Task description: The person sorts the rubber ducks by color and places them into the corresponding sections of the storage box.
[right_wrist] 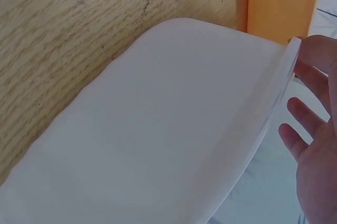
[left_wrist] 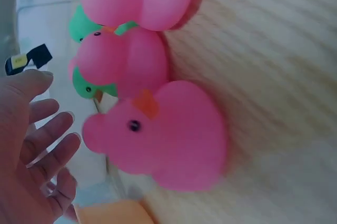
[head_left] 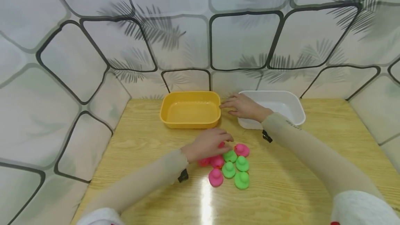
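Note:
My left hand [head_left: 208,144] hovers over a cluster of rubber ducks, fingers loosely bent, partly hiding some of them. Several are pink [head_left: 216,177] and several green [head_left: 242,180]. In the left wrist view that hand [left_wrist: 39,145] holds nothing, beside the nearest pink duck [left_wrist: 184,140]. My right hand [head_left: 245,107] reaches across the left end of a white tray [head_left: 281,101], its fingertips near the right rim of a yellow tray [head_left: 190,125]. In the right wrist view the fingers [right_wrist: 305,116] are spread loosely by the white tray's rim; whether they touch it I cannot tell.
Both trays stand side by side at the back of the wooden table [head_left: 143,127], close to a patterned wall covering [head_left: 184,44]. The ducks lie in front of them, near the table's middle. A small black clip [head_left: 183,175] hangs at the left wrist.

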Tool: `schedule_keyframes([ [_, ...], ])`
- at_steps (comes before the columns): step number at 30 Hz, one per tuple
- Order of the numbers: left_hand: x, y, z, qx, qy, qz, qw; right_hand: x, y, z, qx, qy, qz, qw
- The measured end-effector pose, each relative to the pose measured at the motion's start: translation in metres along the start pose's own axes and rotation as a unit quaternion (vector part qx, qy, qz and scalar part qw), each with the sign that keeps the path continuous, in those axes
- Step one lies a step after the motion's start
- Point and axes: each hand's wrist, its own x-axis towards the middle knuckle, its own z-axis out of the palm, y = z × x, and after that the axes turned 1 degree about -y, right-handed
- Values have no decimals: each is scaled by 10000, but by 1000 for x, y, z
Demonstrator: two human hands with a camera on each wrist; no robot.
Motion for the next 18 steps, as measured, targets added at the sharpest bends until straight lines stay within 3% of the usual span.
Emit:
schedule_keyframes([
  [9, 31, 13, 5, 368, -498, 141, 9980, 1, 0, 4, 19, 31, -38, 10000],
  [18, 38, 20, 9, 444, -710, -47, 9965, -1, 0, 8, 125, 51, 93, 9999],
])
